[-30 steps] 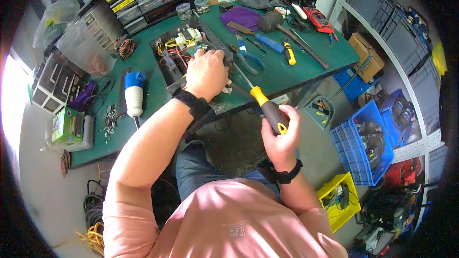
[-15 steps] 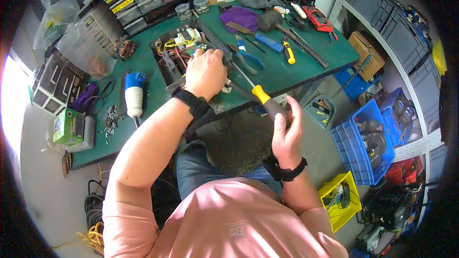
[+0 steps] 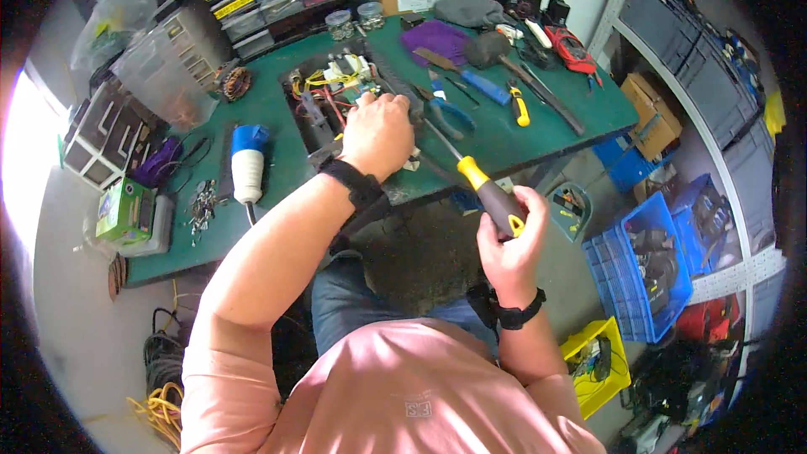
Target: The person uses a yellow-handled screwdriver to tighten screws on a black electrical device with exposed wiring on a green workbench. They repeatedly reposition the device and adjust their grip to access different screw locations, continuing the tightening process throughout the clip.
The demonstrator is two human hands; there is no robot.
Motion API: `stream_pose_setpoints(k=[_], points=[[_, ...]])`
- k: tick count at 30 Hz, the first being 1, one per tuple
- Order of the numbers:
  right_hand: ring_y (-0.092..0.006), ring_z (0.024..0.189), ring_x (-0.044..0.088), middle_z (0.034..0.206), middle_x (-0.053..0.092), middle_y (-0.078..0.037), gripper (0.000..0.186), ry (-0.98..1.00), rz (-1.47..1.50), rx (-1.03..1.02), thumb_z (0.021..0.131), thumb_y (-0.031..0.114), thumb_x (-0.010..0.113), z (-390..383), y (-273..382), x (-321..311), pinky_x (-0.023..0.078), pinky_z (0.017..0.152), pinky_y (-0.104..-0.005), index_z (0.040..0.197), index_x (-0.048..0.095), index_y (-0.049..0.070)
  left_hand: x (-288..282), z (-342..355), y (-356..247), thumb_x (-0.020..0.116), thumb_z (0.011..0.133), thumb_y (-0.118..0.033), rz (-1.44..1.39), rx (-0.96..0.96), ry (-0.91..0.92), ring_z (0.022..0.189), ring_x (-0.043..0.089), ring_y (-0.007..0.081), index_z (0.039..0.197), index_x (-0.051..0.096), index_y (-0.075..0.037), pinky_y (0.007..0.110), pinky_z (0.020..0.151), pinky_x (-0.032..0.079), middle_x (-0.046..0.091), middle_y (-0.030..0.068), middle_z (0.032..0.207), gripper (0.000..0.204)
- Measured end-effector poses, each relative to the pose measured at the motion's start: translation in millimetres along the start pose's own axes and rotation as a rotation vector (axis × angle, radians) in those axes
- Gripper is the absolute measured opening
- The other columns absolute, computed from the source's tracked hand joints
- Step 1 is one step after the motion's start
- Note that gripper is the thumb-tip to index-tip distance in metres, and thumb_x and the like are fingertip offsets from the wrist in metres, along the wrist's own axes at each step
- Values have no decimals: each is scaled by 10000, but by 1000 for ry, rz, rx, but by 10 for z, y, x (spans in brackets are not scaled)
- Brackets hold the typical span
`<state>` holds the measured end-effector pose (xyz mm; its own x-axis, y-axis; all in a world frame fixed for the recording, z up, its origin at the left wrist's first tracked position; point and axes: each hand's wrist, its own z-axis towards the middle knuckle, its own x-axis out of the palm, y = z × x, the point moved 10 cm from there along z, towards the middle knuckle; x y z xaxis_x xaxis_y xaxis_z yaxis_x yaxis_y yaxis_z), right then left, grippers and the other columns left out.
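My left hand (image 3: 378, 136) grips the near right side of an open black casing (image 3: 388, 76), its fingers bent over the edge and partly hidden. Inside the casing lie yellow and red wires and white parts (image 3: 340, 67). My right hand (image 3: 514, 244) is closed around the black end of a large yellow-and-black screwdriver (image 3: 496, 202), thumb and fingers on either side of the handle. Its shaft slants up and left, towards the casing's right side by my left hand. Where the tip sits I cannot make out.
On the green bench (image 3: 277, 240) lie blue-handled pliers (image 3: 450, 113), a blue-handled file (image 3: 485, 87), a yellow screwdriver (image 3: 519, 107), a hammer (image 3: 542, 97) and a blue-and-white plug (image 3: 247, 164). Screws (image 3: 202, 206) are scattered at left. Blue crates (image 3: 626, 273) and a yellow bin (image 3: 618, 378) stand at right.
My right hand has changed its hold on the screwdriver: the fingers sit further back, and the handle's end with its yellow-rimmed hole now shows. My left hand keeps its place on the casing.
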<state>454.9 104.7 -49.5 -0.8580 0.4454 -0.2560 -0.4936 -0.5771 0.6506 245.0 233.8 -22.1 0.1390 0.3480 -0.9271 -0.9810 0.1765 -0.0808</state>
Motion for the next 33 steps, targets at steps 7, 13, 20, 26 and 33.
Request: stream_pose_setpoints(k=[7,13,20,26,33], points=[[-299,989,566,1105,546,-181,452,55,-19,57,853,83,666,-17,-98,50,458,904,-386,1243,471,-34,-14,-1,19,625,786,-162,-17,-35,16,1020,591,330,990,636,-26,451,865,502,650,148,1005,245],[-279,960,524,1095,542,-182,428,70,11,257,959,148,503,19,-299,-5,429,887,-364,1337,413,-32,-38,-13,-6,649,755,-163,-12,-42,19,1028,588,313,995,648,-54,437,856,493,653,117,1007,264],[-187,965,542,1106,533,-115,410,-50,-249,-134,913,127,618,92,71,-22,477,744,-282,1285,481,22,22,-13,32,696,714,-168,-60,-55,20,1017,588,302,993,651,-52,432,863,478,652,107,988,305],[-209,982,541,1142,513,-109,428,136,-134,153,906,123,629,98,-390,-29,461,824,-306,1284,460,13,-46,-42,28,705,704,-157,-74,-49,23,1035,581,303,1001,648,-50,430,855,483,650,104,1007,321],[-225,971,545,1067,538,-127,465,74,93,411,863,89,651,93,-342,-14,467,853,-339,1275,451,12,-23,-37,15,557,840,-204,-10,-41,-26,1028,573,260,963,676,-84,417,840,469,665,73,991,209]])
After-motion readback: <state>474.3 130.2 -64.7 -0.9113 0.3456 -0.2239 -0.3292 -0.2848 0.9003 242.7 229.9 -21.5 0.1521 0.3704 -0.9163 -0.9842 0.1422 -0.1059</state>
